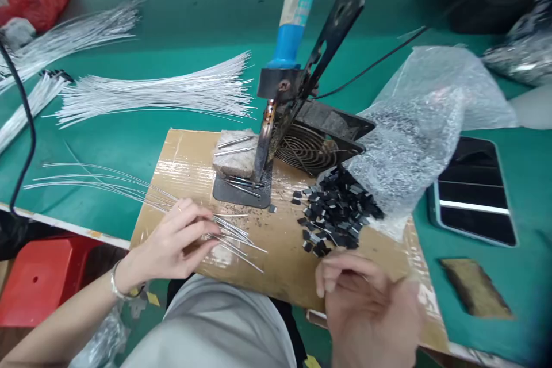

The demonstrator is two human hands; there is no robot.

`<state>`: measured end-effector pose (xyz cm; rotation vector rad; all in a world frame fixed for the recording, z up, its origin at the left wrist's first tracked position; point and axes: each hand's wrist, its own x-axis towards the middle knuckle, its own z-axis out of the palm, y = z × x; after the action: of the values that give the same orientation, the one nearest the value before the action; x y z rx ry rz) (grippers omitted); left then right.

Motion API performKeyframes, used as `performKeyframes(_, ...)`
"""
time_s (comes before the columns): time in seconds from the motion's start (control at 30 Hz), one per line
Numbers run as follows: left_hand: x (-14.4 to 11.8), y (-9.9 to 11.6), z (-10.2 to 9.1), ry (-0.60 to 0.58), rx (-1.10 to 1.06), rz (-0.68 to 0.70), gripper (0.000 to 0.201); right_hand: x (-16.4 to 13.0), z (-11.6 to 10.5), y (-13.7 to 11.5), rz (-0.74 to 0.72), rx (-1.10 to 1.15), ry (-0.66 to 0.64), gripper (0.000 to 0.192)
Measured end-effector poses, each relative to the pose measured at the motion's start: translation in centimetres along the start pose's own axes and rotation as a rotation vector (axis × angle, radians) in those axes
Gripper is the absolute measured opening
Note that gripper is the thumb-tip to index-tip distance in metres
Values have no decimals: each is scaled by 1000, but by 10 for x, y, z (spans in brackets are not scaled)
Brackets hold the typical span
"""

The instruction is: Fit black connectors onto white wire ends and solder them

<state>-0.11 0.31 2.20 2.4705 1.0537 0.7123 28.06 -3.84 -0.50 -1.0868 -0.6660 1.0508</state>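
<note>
1. Centrally, low and left of the frame's middle, a small bunch of thin silver wires (129, 188) lies across the near left corner of the cardboard sheet (284, 247); their tips fan out toward the centre, their tails run off to the left over the green table (129, 144).
2. Left hand (175, 238) rests on that bunch; thumb and fingers are pinched narrowly around the wires, holding them; a bracelet sits at the wrist.
3. Right hand (366, 305), bottom centre-right, is blurred; fingers are curled inward, and whether they hold anything I cannot tell.
4. Just above the right hand, a heap of small black parts (334, 215) spills from a clear bubble-wrap bag (414, 132) onto the cardboard.
5. Centre frame, a blue-handled soldering iron (293, 29) stands tilted in a black stand; its tip points down beside a grey sponge block (235, 152); a small black fan (319, 141) lies just right of it.
6. Upper left, larger bundles of silver wires (164, 92) lie on the table; a phone (474, 192) lies at the right edge.
</note>
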Motion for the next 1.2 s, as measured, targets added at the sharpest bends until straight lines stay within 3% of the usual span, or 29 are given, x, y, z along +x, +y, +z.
performKeyframes(0.23, -6, -3, 5, -70, 54, 11, 18, 0, 7, 4, -30, -71, 36, 57)
performKeyframes(0.73, -3, -4, -3, 41, 33, -10, 14, -2, 2, 7, -5, -78, 34, 58)
performKeyframes(0.93, -7, -1, -2, 2, 16, 17, 14, 0, 0, 10, -22, -73, 8, 56)
performKeyframes(1.07, -2, -4, -9, 125, 71, -17, 10, 1, 1, 9, -21, -94, 13, 57)
performKeyframes(1.13, 6, -15, -18, 214, 179, -33, 8, 2, 1, 9, -15, -100, 21, 57)
performKeyframes(1.2, 18, -37, -31, 231, 318, -33, 8, 3, 1, 9, -16, -103, 21, 56)
